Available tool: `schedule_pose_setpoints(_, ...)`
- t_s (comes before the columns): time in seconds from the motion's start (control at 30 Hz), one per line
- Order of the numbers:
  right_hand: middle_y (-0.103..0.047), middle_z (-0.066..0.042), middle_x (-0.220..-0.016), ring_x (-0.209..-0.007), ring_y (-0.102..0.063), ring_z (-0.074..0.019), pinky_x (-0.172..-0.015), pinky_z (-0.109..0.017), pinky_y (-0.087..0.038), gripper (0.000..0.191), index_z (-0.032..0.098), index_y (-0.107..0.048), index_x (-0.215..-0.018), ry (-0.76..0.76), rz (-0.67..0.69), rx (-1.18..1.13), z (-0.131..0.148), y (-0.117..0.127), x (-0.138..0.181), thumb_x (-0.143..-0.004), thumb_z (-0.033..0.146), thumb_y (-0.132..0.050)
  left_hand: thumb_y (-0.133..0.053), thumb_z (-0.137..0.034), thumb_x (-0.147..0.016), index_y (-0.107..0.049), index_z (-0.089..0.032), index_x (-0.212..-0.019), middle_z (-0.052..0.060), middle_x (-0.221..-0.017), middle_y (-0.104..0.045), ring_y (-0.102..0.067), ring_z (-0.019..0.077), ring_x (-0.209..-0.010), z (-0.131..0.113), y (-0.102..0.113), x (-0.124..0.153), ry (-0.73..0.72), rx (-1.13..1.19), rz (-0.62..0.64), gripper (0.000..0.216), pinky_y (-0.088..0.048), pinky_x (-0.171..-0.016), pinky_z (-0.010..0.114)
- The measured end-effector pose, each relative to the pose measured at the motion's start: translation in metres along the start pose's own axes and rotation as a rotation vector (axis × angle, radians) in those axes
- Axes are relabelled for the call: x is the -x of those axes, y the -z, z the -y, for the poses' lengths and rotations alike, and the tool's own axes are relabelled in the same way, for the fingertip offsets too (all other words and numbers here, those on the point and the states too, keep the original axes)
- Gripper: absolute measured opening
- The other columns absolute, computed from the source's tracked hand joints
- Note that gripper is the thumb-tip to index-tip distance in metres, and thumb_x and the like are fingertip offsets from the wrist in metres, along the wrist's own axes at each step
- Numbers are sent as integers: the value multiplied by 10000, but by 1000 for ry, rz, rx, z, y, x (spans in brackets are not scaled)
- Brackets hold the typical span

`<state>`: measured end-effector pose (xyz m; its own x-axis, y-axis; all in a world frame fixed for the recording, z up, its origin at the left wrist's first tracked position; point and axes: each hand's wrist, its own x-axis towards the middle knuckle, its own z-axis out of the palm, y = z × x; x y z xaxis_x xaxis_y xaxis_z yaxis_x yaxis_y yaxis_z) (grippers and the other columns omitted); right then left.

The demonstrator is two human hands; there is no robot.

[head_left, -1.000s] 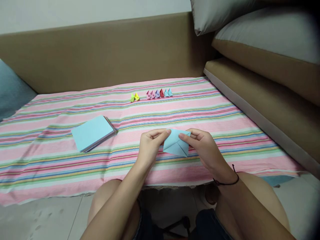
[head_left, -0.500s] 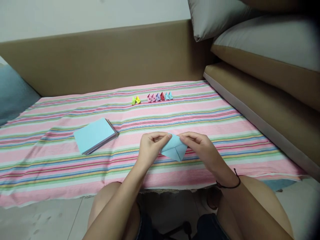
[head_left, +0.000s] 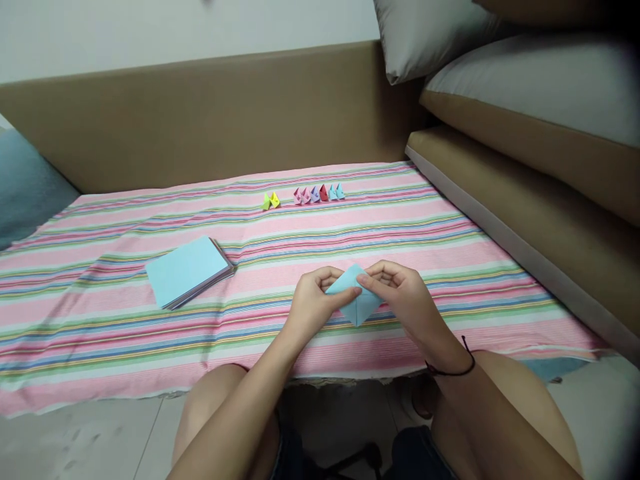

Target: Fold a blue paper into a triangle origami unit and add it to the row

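Blue folded paper (head_left: 357,311): between your hands, over the striped cloth (head_left: 250,327), one corner pointing toward you.
Left hand (head_left: 320,299): clamped on the paper's left side, your thumb across its face.
Right hand (head_left: 400,288): pinching its upper right.
Paper stack (head_left: 187,269): to your left, blue sheet uppermost.
Small folded pieces (head_left: 323,194): beyond your hands, lined up.

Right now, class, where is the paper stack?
In the head view, the paper stack lies on the striped cloth, left of centre. It is left of the left hand and nearer the wearer than the yellow piece.
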<state>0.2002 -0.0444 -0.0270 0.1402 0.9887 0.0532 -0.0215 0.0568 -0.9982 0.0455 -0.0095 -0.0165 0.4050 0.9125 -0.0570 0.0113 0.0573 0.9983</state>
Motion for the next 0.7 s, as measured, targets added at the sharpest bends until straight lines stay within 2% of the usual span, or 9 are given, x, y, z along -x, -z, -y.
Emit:
schedule_pose_setpoints(0.1, -646, -12, -653, -588, -584, -142, -531, -259, -466, 231, 179, -638, -725, 10, -5, -14, -1, -1, -1, -692, 389, -728, -772, -288, -619, -639, -128, -733, -3, -623, -649, -569, 110, -534, 1, 0, 0, 27, 13, -30, 237, -439, -508, 214)
schedule_pose_setpoints(0.33, -638, -6, -656, -606, -592, -140, -534, -254, -480, 201, 186, -638, -732, 47, -108, -69, 2, 5, -2, -709, 367, -723, -826, -266, -542, -681, -125, -723, 18, -597, -678, -627, 139, -568, -4, 11, -4, 43, 79, -155, 271, -501, -579, 238)
schedule_pose_setpoints(0.5, -635, -8, -678, -628, -585, -142, -573, -270, -480, 191, 187, -635, -728, 51, -149, -62, 5, 6, -3, -715, 360, -714, -799, -285, -594, -704, -125, -749, 47, -702, -717, -669, 160, -659, -6, 13, -3, 53, 187, -133, 242, -552, -685, 276)
schedule_pose_setpoints(0.7, -626, 8, -673, -628, -562, -119, -575, -246, -453, 148, 191, -637, -719, 64, -166, -111, 3, 7, -4, -713, 309, -725, -744, -275, -664, -703, -124, -802, 55, -748, -714, -677, 153, -710, -5, 18, -5, 60, 245, -89, 209, -553, -720, 260)
